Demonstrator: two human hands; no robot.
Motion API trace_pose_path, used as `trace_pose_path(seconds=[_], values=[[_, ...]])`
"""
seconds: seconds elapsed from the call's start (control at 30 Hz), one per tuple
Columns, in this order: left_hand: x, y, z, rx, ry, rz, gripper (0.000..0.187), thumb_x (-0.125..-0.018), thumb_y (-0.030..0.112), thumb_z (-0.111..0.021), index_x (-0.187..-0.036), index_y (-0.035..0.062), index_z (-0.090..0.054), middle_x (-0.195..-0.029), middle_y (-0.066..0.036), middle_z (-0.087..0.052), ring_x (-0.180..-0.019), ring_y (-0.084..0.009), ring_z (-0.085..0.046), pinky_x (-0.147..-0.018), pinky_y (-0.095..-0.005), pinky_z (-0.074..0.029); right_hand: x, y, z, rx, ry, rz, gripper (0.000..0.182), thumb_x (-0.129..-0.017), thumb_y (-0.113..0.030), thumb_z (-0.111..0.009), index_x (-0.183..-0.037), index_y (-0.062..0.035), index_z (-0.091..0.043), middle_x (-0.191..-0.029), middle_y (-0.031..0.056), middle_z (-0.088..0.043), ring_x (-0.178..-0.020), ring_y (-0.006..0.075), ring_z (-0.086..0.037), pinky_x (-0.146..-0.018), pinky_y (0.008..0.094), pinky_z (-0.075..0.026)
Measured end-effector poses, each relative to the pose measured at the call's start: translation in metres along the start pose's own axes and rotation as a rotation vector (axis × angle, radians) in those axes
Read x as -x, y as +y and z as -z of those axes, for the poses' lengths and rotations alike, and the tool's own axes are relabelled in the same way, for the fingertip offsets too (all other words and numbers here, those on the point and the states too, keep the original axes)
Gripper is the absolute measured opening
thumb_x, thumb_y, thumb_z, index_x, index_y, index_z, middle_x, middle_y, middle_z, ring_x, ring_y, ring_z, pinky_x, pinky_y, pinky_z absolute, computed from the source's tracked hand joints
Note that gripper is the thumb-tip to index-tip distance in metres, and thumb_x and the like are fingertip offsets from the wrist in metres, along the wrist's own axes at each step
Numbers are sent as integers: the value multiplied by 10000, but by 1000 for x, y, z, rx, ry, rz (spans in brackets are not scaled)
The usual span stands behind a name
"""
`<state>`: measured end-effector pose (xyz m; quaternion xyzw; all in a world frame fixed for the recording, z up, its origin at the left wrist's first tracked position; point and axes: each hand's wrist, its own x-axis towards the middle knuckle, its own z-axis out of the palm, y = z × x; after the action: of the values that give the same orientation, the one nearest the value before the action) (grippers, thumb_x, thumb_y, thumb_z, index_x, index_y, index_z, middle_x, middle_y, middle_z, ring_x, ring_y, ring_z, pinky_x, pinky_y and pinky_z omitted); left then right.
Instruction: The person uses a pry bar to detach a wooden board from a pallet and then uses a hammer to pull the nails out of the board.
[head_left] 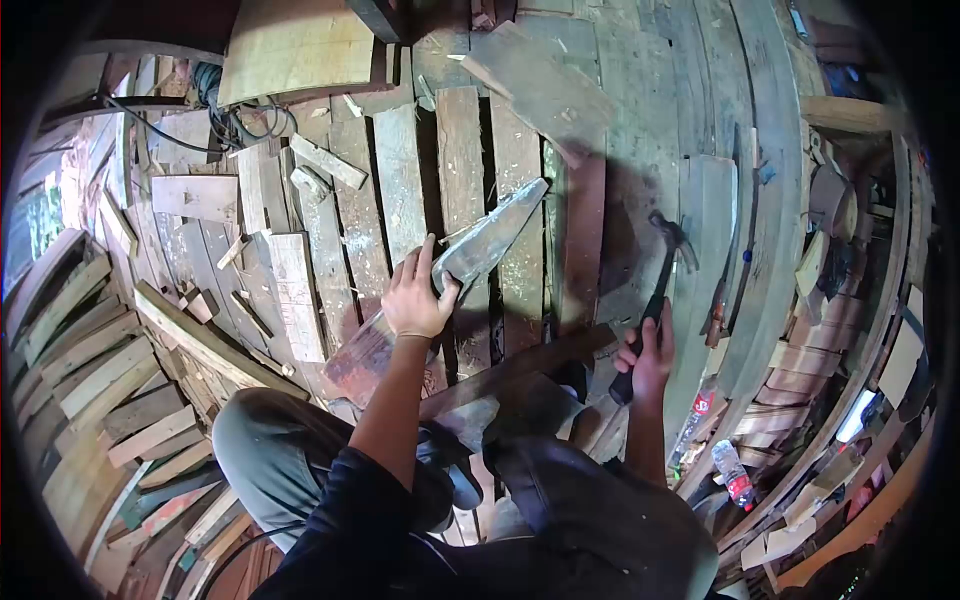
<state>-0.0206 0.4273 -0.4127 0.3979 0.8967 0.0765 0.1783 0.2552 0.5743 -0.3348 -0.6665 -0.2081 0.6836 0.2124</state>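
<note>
My left hand (pixel 418 295) grips a tapered wooden board (pixel 492 232), its thumb on one side and its fingers along the other. The board's pointed end faces away from me, to the upper right, and its wide end is partly covered by my hand. In my right hand (pixel 652 352) is a claw hammer (pixel 661 275), the fingers closed around its dark handle. The hammer's head points away from me, above the planks and apart from the board. Beneath my left wrist lies a reddish-brown board (pixel 372 362).
Gapped planks (pixel 460 150) form the floor. A curved timber (pixel 215 335) and stacked wood pieces (pixel 120 380) lie left. Coiled cable (pixel 215 100) sits near a plywood sheet (pixel 295 45) at the back. A plastic bottle (pixel 733 475) lies at the right among scraps.
</note>
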Motion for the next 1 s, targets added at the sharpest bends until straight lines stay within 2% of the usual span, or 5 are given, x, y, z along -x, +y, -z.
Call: trace_pose_path(seconds=[0.1, 0.27, 0.57, 0.83, 1.0], values=[[1, -2, -5, 19, 56, -24, 609, -801, 338, -544, -1374, 141, -480, -1157, -106, -605, -1045, -285, -594, -859, -400, -504, -3, 9, -15, -64, 34, 85, 558, -999, -188, -495, -1494, -292, -259, -702, 9, -440, -449, 85, -395, -385, 246, -357], [2, -7, -9, 42, 113, -29, 583, -816, 352, -538, -1356, 135, -499, -1171, -143, -607, -1051, -325, -592, -897, -416, -485, -3, 2, -48, 212, -393, -85, 575, -991, -133, -497, -1497, -279, -265, -711, 21, -469, -459, 91, -402, -395, 261, -365], [4, -6, -10, 29, 72, 19, 562, -838, 382, -518, -1359, 171, -498, -1221, -115, -599, -1103, -310, -582, -899, -434, -489, 1, 17, -11, -160, -47, 122, 564, -1004, -195, -485, -1493, -307, -224, -744, 21, -467, -483, 70, -387, -417, 230, -344], [2, -6, -8, 7, 92, 49, 517, -899, 362, -459, -1397, 224, -453, -1264, -124, -583, -1090, -337, -594, -870, -439, -498, 19, 22, -39, 166, -396, 6, 560, -980, -167, -531, -1482, -259, -301, -712, 29, -482, -462, 81, -412, -397, 259, -384], [1, -8, -9, 13, 107, 29, 575, -839, 375, -529, -1378, 180, -481, -1220, -137, -601, -1071, -332, -599, -877, -431, -503, 0, 19, -12, -185, -77, 158, 576, -997, -152, -492, -1498, -266, -233, -740, 24, -486, -491, 81, -412, -421, 247, -375]])
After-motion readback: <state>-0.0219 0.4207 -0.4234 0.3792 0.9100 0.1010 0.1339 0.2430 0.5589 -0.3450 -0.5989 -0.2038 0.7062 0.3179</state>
